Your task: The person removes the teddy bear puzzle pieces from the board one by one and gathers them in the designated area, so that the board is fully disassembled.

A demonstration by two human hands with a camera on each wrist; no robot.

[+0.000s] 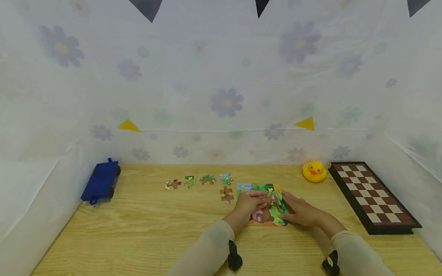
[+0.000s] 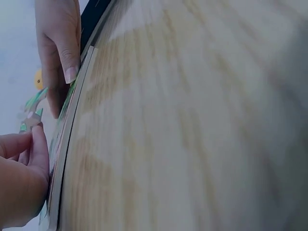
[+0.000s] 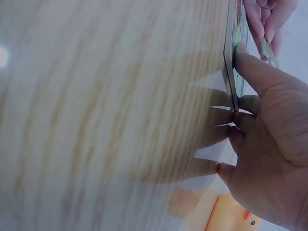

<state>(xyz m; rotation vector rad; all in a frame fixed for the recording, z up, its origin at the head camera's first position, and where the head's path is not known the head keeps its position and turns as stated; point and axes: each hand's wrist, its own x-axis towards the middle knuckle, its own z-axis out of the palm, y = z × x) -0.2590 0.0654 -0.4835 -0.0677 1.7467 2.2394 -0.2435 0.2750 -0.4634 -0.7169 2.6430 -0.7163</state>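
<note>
A colourful jigsaw puzzle board [image 1: 265, 221] lies flat on the table, with brown and pink animal shapes on green. Over its middle is my left hand [image 1: 248, 205], pinching a small puzzle piece [image 2: 33, 116] between thumb and fingers. The piece is tilted up above the board, partly blurred. My right hand [image 1: 300, 209] rests at the board's right edge. Its thumb [image 3: 250, 67] lies on the board's top while the other fingers spread along the side and touch the table. Part of the picture is hidden under the left hand.
Several loose puzzle pieces [image 1: 207, 179] lie left of the board. A blue toy cart [image 1: 100, 181] stands at the far left. A yellow rubber duck [image 1: 314, 171] and a checkered game board [image 1: 375, 196] are at the right. White cloth walls [image 1: 224, 142] enclose the wooden table [image 1: 133, 233].
</note>
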